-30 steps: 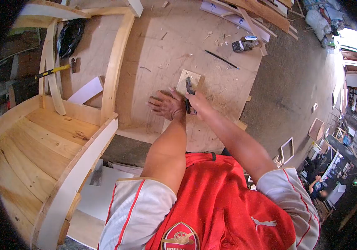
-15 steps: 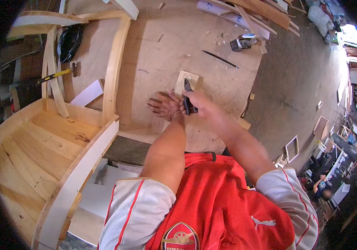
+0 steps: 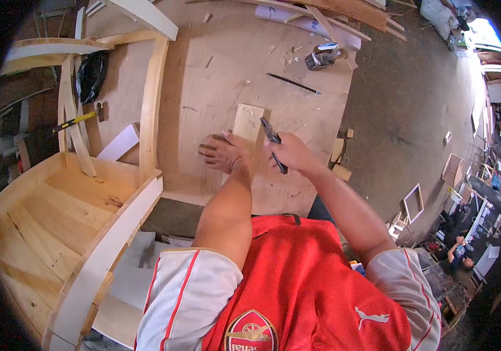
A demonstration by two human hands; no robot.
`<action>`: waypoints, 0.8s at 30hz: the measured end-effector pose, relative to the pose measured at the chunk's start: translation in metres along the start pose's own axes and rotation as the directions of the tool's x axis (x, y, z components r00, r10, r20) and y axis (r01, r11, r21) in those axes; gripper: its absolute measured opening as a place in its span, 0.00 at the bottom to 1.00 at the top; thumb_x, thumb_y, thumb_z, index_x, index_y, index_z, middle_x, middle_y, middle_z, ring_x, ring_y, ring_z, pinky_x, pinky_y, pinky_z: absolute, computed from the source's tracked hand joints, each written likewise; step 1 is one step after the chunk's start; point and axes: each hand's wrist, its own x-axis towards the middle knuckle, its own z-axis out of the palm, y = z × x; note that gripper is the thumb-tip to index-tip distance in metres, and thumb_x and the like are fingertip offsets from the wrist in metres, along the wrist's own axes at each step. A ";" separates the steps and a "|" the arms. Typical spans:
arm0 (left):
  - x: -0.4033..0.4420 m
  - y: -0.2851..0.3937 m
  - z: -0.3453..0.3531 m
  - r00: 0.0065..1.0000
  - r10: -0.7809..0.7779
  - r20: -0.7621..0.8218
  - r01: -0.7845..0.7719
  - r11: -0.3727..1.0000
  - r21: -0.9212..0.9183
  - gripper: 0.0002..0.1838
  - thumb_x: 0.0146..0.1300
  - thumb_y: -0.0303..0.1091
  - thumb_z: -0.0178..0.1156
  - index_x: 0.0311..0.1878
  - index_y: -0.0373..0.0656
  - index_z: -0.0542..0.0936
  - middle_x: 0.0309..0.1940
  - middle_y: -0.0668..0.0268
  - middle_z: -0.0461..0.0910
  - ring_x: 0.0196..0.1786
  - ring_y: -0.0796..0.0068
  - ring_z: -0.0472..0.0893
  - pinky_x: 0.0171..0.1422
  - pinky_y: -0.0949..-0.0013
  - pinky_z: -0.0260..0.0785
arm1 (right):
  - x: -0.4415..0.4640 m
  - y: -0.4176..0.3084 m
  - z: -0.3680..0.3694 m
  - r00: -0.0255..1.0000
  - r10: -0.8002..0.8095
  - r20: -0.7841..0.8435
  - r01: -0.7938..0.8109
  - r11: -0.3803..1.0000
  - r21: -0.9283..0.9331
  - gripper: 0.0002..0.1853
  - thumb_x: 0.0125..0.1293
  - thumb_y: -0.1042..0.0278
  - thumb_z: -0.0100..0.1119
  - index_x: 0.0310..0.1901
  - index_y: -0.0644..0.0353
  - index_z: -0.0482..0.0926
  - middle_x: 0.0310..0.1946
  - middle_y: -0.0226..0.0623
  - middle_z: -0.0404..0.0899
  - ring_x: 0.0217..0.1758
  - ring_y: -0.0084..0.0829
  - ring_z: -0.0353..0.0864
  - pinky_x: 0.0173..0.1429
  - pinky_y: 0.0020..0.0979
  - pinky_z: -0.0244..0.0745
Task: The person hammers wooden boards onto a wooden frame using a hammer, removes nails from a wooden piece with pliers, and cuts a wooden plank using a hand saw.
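A small pale wooden block [image 3: 248, 121] lies on the plywood work surface [image 3: 204, 76]. My left hand [image 3: 225, 152] rests against the block's left side, its fingers spread on the board. Dark pliers [image 3: 271, 132] are gripped in my right hand [image 3: 290, 153], just right of the block, with their jaws pointing up and away from me. The pliers and the block look apart. Small wood chips lie near the block's far end.
A wooden frame [image 3: 154, 105] stands at the left, near a yellow-handled hammer [image 3: 76, 121]. A dark pencil-like stick [image 3: 293, 83] and a bottle [image 3: 322, 57] lie farther off. Another person [image 3: 460, 255] is at the far right.
My right hand has moved right with the pliers, off the block. The pliers now tilt to the left at their tip. The view has shifted slightly, and my left hand stays beside the block.
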 end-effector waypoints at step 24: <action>0.004 -0.018 0.035 0.991 0.028 -0.130 -0.021 0.998 0.057 0.38 0.73 0.69 0.44 0.71 0.48 0.66 0.76 0.42 0.57 0.81 0.36 0.52 0.77 0.33 0.53 | 0.092 0.022 0.030 0.965 0.235 0.114 -0.259 0.921 0.291 0.12 0.76 0.61 0.59 0.44 0.62 0.74 0.28 0.36 0.76 0.25 0.33 0.79 0.25 0.39 0.77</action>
